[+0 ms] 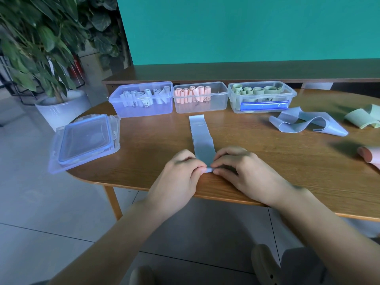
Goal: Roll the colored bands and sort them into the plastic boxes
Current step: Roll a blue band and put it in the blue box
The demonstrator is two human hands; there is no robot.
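Left hand [181, 171]: fingers curled, pinching the near end of the blue band [201, 138] from the left.
Right hand [240, 169]: fingers curled, pinching the same end from the right; fingertips of both hands nearly meet.
Blue band: lies flat on the bench [160, 145], running from the hands toward the boxes; near end just turned into a small roll between the fingertips.
Left box [141, 99]: bluish plastic, open, holds pale blue rolls standing on end.
Middle box [201, 97]: clear, open, holds pink rolls along its back wall.
Right box [262, 96]: clear, open, holds green rolls; a blue strip shows behind its front wall.
Lids [86, 140]: stacked at the left edge of the bench, partly overhanging it.
Loose bands: a second blue band [308, 122] lies wavy to the right; a green band [364, 118] beyond it; a pink band [370, 154] at the right edge of view.
Surroundings: potted plant [41, 48] on the floor at left; teal wall [246, 27] behind.
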